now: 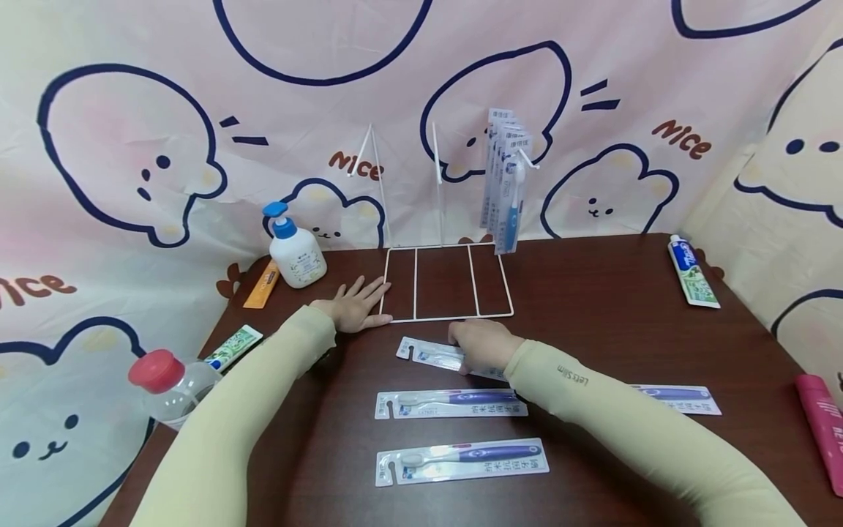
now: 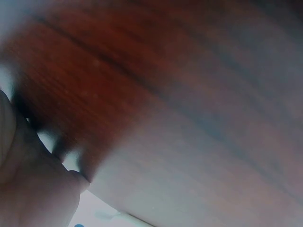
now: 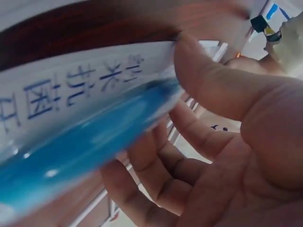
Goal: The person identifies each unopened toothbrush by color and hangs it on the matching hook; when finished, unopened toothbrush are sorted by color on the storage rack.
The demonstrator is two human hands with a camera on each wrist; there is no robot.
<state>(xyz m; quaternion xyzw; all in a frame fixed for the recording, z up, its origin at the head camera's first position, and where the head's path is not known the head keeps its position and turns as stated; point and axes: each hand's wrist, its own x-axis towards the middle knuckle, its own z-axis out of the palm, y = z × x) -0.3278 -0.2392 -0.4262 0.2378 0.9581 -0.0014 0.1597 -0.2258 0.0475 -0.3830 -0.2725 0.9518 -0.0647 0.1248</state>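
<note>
My right hand (image 1: 484, 344) pinches a packaged toothbrush (image 1: 428, 353) just in front of a white wire rack (image 1: 448, 318). In the right wrist view, thumb and fingers hold the pack, whose toothbrush handle (image 3: 94, 137) is blue. My left hand (image 1: 356, 307) lies flat on the table with spread fingers, touching the left side of the rack's base. The left wrist view shows only part of that hand (image 2: 38, 189). Several packaged toothbrushes (image 1: 510, 190) hang from the rack's right hook. Its other hooks (image 1: 437, 154) hold nothing.
Purple-handled toothbrush packs lie nearer me: one (image 1: 451, 404), a second (image 1: 461, 462) and another (image 1: 681, 399) partly behind my right sleeve. Leftward are a pump bottle (image 1: 299, 256), an orange tube (image 1: 262, 285), a toothpaste tube (image 1: 233, 348) and a red-lidded jar (image 1: 158, 372). Rightward are toothpaste (image 1: 693, 271) and a pink tube (image 1: 819, 432).
</note>
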